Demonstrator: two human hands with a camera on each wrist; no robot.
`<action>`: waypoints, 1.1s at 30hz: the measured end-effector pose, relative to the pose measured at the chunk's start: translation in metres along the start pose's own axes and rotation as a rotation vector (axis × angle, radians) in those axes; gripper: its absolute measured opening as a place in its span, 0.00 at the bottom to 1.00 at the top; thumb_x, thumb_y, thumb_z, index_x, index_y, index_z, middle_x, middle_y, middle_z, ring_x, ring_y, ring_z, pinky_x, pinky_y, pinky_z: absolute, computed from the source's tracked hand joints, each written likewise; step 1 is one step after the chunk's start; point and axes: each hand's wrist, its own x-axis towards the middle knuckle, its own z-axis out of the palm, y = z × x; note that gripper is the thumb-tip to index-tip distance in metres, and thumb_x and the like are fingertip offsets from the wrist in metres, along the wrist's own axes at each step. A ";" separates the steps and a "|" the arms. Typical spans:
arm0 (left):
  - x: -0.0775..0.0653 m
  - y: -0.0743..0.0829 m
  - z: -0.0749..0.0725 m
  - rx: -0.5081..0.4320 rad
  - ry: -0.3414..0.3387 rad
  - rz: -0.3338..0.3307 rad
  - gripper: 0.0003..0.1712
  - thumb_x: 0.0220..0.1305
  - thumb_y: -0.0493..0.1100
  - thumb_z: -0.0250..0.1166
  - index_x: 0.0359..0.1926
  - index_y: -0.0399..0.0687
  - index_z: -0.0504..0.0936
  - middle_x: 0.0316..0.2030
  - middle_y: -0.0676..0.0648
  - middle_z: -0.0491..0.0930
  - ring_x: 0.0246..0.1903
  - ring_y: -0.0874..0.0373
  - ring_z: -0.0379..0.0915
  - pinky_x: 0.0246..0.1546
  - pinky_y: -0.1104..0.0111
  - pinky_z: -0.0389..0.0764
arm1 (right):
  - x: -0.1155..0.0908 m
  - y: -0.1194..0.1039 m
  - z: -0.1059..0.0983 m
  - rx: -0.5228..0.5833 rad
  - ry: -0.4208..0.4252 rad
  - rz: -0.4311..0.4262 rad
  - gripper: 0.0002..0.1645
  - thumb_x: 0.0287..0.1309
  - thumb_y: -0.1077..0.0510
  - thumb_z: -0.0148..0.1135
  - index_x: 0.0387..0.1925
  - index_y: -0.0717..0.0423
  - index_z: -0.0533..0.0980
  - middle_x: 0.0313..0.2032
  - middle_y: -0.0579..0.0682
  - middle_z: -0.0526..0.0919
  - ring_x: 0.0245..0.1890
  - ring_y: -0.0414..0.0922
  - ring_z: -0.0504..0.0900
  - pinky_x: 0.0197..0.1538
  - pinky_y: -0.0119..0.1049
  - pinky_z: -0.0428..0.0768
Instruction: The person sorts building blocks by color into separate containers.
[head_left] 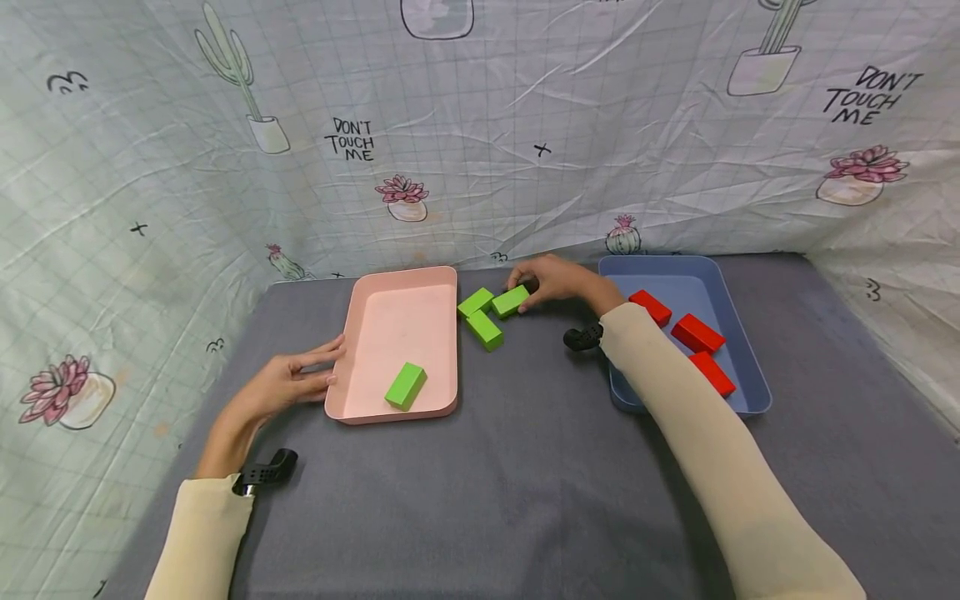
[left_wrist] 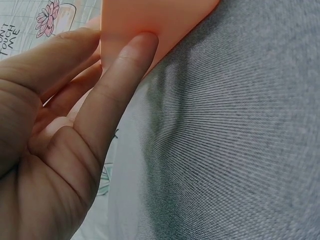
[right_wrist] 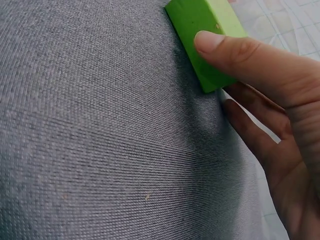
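My right hand [head_left: 553, 279] pinches a green block [head_left: 512, 301] between thumb and fingers. In the right wrist view the thumb lies on the side of that green block [right_wrist: 200, 40]. Two more green blocks lie beside it, one behind [head_left: 476, 302] and one nearer [head_left: 485, 331]. My left hand [head_left: 288, 383] touches the left wall of a pink tray [head_left: 397, 333] with extended fingers. In the left wrist view the thumb and fingertips rest against the tray's outer wall [left_wrist: 150, 17]. Inside the tray, near its front, lies another green block [head_left: 406, 386].
A blue tray [head_left: 690, 279] stands at the right with red blocks [head_left: 698, 333] in it; my right forearm crosses over it. Grey cloth [head_left: 480, 492] covers the table. A printed curtain [head_left: 480, 167] hangs along the back and sides.
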 end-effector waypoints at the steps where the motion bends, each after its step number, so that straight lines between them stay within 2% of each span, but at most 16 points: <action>1: 0.000 0.000 0.000 -0.001 0.000 -0.001 0.32 0.71 0.36 0.65 0.72 0.31 0.67 0.78 0.42 0.53 0.67 0.70 0.64 0.51 0.68 0.83 | 0.000 0.000 0.000 0.008 0.001 0.000 0.22 0.56 0.57 0.77 0.50 0.56 0.80 0.58 0.54 0.83 0.60 0.52 0.80 0.59 0.49 0.79; 4: -0.001 0.001 0.000 -0.001 0.003 -0.008 0.32 0.71 0.36 0.65 0.72 0.32 0.67 0.78 0.43 0.53 0.67 0.71 0.63 0.51 0.68 0.83 | -0.002 0.000 0.000 0.023 0.002 -0.022 0.24 0.57 0.57 0.76 0.54 0.55 0.80 0.58 0.53 0.83 0.60 0.51 0.80 0.59 0.49 0.79; 8: -0.001 0.001 0.001 -0.002 0.002 -0.015 0.32 0.71 0.37 0.65 0.72 0.33 0.67 0.78 0.44 0.54 0.65 0.72 0.66 0.51 0.67 0.83 | -0.006 -0.002 -0.001 0.020 -0.012 -0.072 0.27 0.60 0.55 0.74 0.61 0.50 0.81 0.58 0.49 0.84 0.52 0.45 0.82 0.55 0.43 0.80; 11: -0.001 0.001 0.001 -0.009 -0.003 -0.009 0.32 0.71 0.36 0.65 0.72 0.32 0.67 0.77 0.43 0.54 0.64 0.72 0.68 0.51 0.67 0.83 | -0.011 -0.007 -0.004 0.025 -0.006 -0.084 0.27 0.61 0.54 0.74 0.62 0.49 0.81 0.55 0.49 0.86 0.44 0.42 0.80 0.48 0.39 0.80; 15: -0.002 0.001 0.001 -0.020 -0.010 0.013 0.32 0.71 0.34 0.64 0.72 0.29 0.66 0.77 0.42 0.54 0.64 0.71 0.68 0.51 0.67 0.83 | -0.017 -0.012 -0.007 0.054 0.021 -0.077 0.26 0.61 0.55 0.74 0.61 0.50 0.82 0.53 0.50 0.87 0.40 0.42 0.79 0.45 0.36 0.79; 21: -0.001 0.001 0.001 -0.038 -0.021 0.030 0.31 0.72 0.33 0.63 0.71 0.27 0.65 0.77 0.42 0.53 0.66 0.68 0.67 0.51 0.66 0.83 | -0.026 -0.017 -0.009 0.082 0.064 -0.062 0.26 0.59 0.55 0.75 0.60 0.49 0.83 0.48 0.49 0.87 0.38 0.44 0.78 0.42 0.38 0.78; 28: -0.002 0.001 0.001 -0.037 -0.022 0.035 0.31 0.72 0.32 0.63 0.71 0.26 0.65 0.77 0.42 0.54 0.67 0.65 0.66 0.51 0.66 0.83 | -0.032 -0.021 -0.009 0.138 0.090 -0.071 0.27 0.57 0.55 0.77 0.59 0.51 0.83 0.50 0.50 0.87 0.40 0.44 0.81 0.43 0.39 0.79; 33: -0.002 0.002 0.001 -0.034 -0.026 0.043 0.31 0.72 0.32 0.62 0.71 0.26 0.64 0.77 0.42 0.54 0.67 0.65 0.67 0.50 0.66 0.83 | -0.034 -0.024 -0.009 0.120 0.093 -0.072 0.26 0.55 0.53 0.78 0.57 0.48 0.84 0.49 0.48 0.88 0.39 0.43 0.81 0.43 0.35 0.80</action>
